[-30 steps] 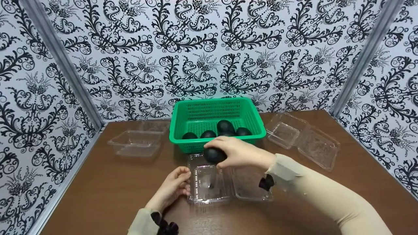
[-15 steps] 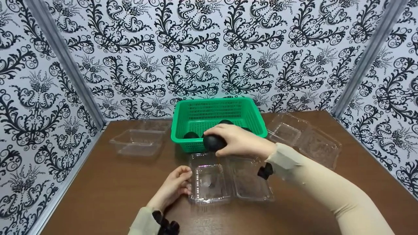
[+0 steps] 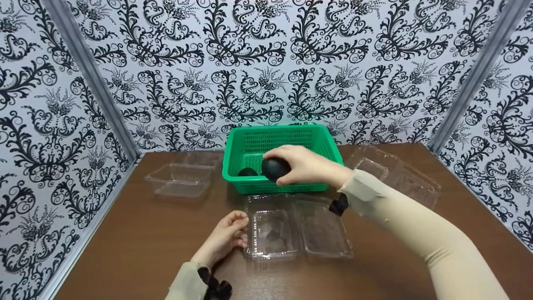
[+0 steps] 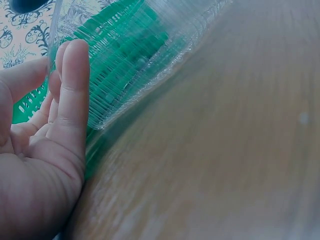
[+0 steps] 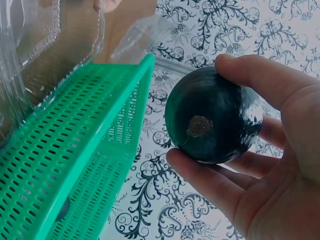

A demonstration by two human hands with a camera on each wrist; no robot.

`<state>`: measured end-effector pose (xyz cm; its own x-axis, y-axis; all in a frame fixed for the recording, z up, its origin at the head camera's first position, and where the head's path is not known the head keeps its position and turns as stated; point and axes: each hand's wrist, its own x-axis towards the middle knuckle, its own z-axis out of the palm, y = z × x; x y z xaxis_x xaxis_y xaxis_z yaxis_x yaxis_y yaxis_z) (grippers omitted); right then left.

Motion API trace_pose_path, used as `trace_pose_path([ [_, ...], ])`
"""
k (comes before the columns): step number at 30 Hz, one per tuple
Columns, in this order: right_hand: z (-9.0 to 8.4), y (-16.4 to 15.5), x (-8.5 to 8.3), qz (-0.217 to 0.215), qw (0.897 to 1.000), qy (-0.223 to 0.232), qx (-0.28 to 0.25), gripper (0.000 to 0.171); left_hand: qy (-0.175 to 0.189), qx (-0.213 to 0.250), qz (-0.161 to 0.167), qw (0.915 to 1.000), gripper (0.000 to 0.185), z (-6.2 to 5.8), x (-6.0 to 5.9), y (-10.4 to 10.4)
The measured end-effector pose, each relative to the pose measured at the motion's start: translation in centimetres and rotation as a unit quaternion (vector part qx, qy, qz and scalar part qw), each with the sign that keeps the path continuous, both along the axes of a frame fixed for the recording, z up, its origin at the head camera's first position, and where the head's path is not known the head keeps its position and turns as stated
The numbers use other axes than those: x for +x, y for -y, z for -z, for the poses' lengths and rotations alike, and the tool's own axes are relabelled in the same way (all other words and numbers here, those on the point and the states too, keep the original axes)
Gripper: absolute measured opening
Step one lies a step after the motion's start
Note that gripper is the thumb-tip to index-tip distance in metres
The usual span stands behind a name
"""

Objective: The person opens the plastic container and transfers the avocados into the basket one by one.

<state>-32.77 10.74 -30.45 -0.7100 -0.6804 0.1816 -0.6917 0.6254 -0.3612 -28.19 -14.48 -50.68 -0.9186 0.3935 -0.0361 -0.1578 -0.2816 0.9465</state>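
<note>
My right hand (image 3: 308, 164) grips a glossy black, rounded fruit (image 3: 275, 168) between thumb and fingers, held over the near rim of the green basket (image 3: 283, 185). In the right wrist view a rough brown patch marks one end of this dark fruit (image 5: 215, 105). Down at the left, my left hand (image 3: 227, 237) pinches the side edge of a clear plastic clamshell box (image 3: 272, 227), which lies unfolded in front of the basket. Thumb and fingers meet around the box's rim in the left wrist view. Another black fruit (image 3: 247, 172) shows inside the basket; my right hand hides part of its inside.
An open clear plastic box (image 3: 179, 181) stands on the brown table (image 3: 137, 241) at the back left. At the back right lies another unfolded clear clamshell (image 3: 412, 183), partly behind my right sleeve. Patterned panels (image 3: 266, 75) wall the table's back and sides.
My right hand has lifted the dark fruit from over the clamshell up and away to the basket's near rim. My left hand keeps its place at the clamshell's edge.
</note>
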Motion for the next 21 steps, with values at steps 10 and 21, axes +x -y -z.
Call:
trace_pose_path([
  [10, -0.1, 0.5, -2.2, 0.02, 1.0, 0.0, 0.005, 0.065, -0.002, 0.001, 0.001, 1.0, 0.014, 0.1, 0.0, -0.1],
  [21, 0.7, 0.9, -5.3, 0.026, 1.0, -0.007, 0.005, 0.065, -0.004, -0.001, 0.001, 1.0, 0.016, 0.1, -0.1, -0.1],
])
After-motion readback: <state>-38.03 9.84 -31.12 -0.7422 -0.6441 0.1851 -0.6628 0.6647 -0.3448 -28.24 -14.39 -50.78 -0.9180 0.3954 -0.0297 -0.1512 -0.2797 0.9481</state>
